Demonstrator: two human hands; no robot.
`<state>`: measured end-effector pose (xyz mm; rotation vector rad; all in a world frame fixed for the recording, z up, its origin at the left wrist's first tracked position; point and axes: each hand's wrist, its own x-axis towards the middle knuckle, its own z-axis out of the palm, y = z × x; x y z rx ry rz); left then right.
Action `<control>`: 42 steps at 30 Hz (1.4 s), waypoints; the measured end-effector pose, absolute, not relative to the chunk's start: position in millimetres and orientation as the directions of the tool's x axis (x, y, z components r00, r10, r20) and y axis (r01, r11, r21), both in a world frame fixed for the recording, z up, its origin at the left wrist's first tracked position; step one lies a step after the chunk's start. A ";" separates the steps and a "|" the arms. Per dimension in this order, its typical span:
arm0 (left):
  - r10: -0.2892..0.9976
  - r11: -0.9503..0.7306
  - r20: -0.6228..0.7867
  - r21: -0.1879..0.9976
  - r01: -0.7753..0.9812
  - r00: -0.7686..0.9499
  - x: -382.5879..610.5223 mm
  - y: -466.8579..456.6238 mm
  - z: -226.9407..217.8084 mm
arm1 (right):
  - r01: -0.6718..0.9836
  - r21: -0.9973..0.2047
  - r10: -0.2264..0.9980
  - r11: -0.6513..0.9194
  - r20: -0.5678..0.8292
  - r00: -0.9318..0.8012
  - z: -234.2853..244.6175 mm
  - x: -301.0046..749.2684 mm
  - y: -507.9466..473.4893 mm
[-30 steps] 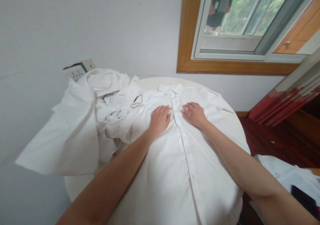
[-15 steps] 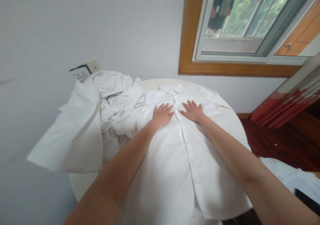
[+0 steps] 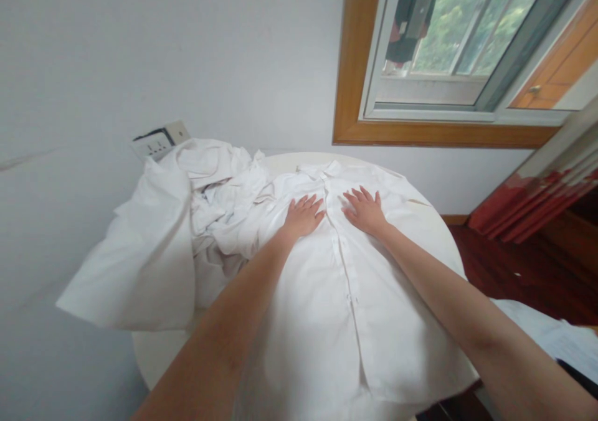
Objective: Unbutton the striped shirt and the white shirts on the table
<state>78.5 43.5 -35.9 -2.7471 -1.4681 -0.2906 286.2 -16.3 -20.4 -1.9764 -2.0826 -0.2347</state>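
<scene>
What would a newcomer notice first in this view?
Probably the white button-front shirt spread across the round table, with the left hand and right hand resting on either side of its placket. Next, the heap of white cloth at left and the wood-framed window at upper right.

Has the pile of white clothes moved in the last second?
No: the pile of white clothes shows no shift either way, still overlapping the lower edge of the wall socket.
</scene>
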 end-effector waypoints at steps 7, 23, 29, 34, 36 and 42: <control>0.825 -0.559 0.161 0.078 0.826 0.542 79.4 53.8 -33.0 | 0.973 -0.104 0.974 0.207 0.119 -0.195 -22.1 269.6 -49.9; 0.769 -0.614 0.286 0.084 0.785 0.571 61.8 -3.4 -40.2 | 0.972 -0.098 0.971 0.214 0.130 -0.201 -32.0 263.5 -31.3; 0.763 -0.621 0.307 0.107 0.776 0.568 60.8 -2.1 -38.4 | 0.950 -0.189 0.944 0.250 0.267 -0.195 -10.1 263.1 -41.2; 0.722 -0.670 0.391 0.186 0.719 0.571 58.6 -6.3 -28.3 | 0.929 -0.321 0.979 0.184 0.141 -0.145 7.8 243.9 -66.3; 0.706 -0.691 0.402 0.210 0.692 0.583 58.2 -8.9 -22.8 | 0.926 -0.352 0.990 0.136 0.077 -0.116 7.4 237.8 -73.7; 0.715 -0.699 0.313 0.358 0.619 0.626 64.1 -16.1 -16.1 | 0.923 -0.369 0.993 0.107 -0.005 -0.116 6.4 238.4 -76.2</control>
